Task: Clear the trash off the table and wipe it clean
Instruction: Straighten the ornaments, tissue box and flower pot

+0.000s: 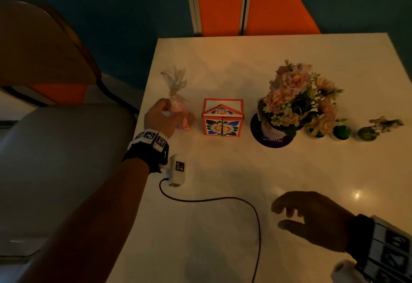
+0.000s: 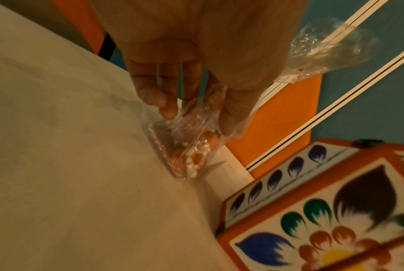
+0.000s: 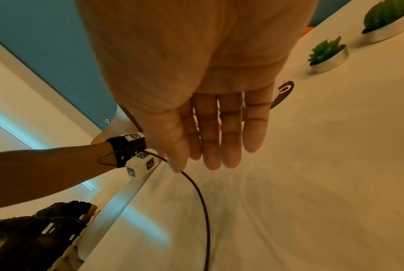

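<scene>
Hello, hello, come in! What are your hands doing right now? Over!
Left hand pinching the clear candy bag at the table edge. Right hand open, holding nothing. Painted box beside the bag.

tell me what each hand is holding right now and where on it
The left hand pinches the clear plastic bag at its middle, just below the tied neck. The right hand holds nothing, fingers straight above the table.

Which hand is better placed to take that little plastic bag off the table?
Left. The left hand already pinches the plastic bag near the table edge; the right hand hovers open, apart from it.
</scene>
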`<state>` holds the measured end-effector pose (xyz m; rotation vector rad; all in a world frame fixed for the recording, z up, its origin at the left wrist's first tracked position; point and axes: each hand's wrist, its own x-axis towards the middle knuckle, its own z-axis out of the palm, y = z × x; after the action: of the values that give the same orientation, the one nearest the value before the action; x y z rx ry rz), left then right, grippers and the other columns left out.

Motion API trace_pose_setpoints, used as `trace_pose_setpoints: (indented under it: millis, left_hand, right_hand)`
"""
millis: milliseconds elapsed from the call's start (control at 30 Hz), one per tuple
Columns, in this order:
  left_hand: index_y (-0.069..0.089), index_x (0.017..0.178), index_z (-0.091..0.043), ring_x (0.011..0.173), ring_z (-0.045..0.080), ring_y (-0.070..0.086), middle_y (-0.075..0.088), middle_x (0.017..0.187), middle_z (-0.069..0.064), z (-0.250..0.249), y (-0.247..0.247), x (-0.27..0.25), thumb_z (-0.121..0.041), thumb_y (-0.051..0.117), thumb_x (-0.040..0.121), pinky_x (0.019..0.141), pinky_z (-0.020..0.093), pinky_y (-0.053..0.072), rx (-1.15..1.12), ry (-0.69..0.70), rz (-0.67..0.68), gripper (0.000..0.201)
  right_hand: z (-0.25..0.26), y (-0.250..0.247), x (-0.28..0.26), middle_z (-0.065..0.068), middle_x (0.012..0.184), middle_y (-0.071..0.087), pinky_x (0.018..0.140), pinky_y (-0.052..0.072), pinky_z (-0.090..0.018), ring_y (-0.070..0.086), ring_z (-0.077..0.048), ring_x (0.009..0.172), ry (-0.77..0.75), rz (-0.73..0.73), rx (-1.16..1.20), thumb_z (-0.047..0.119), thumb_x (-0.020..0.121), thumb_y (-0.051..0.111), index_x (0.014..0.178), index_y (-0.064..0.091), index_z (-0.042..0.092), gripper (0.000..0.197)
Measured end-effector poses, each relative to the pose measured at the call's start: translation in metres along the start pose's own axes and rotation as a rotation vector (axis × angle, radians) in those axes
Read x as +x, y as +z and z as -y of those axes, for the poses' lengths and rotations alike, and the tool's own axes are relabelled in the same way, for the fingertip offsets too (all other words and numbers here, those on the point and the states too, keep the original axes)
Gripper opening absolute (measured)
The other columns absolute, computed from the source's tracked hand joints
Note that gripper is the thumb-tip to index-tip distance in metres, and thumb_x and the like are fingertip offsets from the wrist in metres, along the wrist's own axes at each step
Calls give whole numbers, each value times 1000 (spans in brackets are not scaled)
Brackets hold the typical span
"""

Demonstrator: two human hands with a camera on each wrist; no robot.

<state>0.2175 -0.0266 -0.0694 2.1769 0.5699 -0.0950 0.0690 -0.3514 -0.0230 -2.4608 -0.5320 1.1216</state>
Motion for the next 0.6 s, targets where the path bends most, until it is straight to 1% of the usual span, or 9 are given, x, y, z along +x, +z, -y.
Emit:
trace_pose_setpoints:
  millis: [67, 167, 300, 367, 400, 433, 500, 567, 600]
  left_hand:
    - [63, 100, -23, 94, 15, 55, 62, 101, -7, 3, 3, -4, -24, 77, 72, 81, 28, 41, -19, 3, -2, 31]
    - [62, 101, -25, 97, 15, 55, 62, 104, -7, 4, 6, -10, -26, 76, 72, 79, 28, 41, -20, 9, -2, 32]
    - [62, 108, -25, 99, 14, 55, 62, 108, -8, 6, 7, -13, -26, 78, 72, 78, 27, 40, -43, -19, -7, 39]
    - [61, 110, -25, 99, 14, 55, 62, 108, -7, 6, 9, -14, -26, 77, 74, 77, 26, 40, -54, -21, -6, 39]
    - [60, 111, -24, 98, 13, 54, 60, 107, -8, 6, 10, -15, -28, 76, 75, 76, 25, 39, -53, -26, -9, 40]
    - [59, 113, -24, 96, 12, 52, 58, 106, -8, 6, 10, -15, -29, 76, 75, 75, 24, 38, -44, -31, -10, 42]
    - [56, 120, -23, 98, 14, 52, 56, 110, -6, 8, 10, -14, -34, 76, 74, 75, 24, 38, 4, -40, -26, 52]
    - [53, 125, -21, 107, 19, 55, 55, 121, -1, 12, 9, -12, -39, 77, 70, 78, 26, 39, 87, -34, -41, 63]
    - [53, 126, -21, 111, 20, 55, 53, 124, 0, 14, 9, -12, -39, 78, 69, 79, 27, 39, 108, -34, -46, 65]
  right_hand:
    - [2, -1, 3, 28, 110, 54, 82, 45, -11, 53, 4, 95, -24, -26, -1, 44, 89, 58, 118, 52, 43, 30]
    - [5, -4, 8, 28, 112, 53, 81, 43, -10, 52, 4, 96, -76, -53, -13, 45, 89, 57, 120, 52, 42, 32]
    - [16, -14, 14, 24, 115, 54, 86, 44, -16, 51, 3, 97, -135, -111, -32, 44, 90, 56, 122, 53, 38, 33]
    - [25, -21, 19, 18, 117, 57, 90, 46, -20, 50, 3, 96, -168, -152, -65, 40, 91, 57, 122, 56, 34, 32]
    - [31, -27, 23, 14, 116, 60, 90, 49, -24, 52, 0, 96, -208, -208, -94, 36, 91, 58, 120, 59, 30, 29]
    - [36, -34, 29, 8, 112, 65, 88, 53, -30, 57, -5, 94, -280, -313, -135, 30, 89, 62, 114, 64, 25, 26]
    - [52, -48, 43, -2, 103, 70, 82, 55, -36, 66, -20, 92, -412, -534, -205, 20, 77, 68, 102, 69, 17, 26]
    - [69, -66, 62, -11, 110, 67, 87, 52, -36, 62, -29, 102, -471, -676, -230, 12, 69, 72, 105, 67, 9, 37]
    - [79, -76, 72, -16, 119, 63, 92, 49, -37, 57, -32, 110, -464, -691, -235, 7, 68, 72, 111, 64, 6, 44]
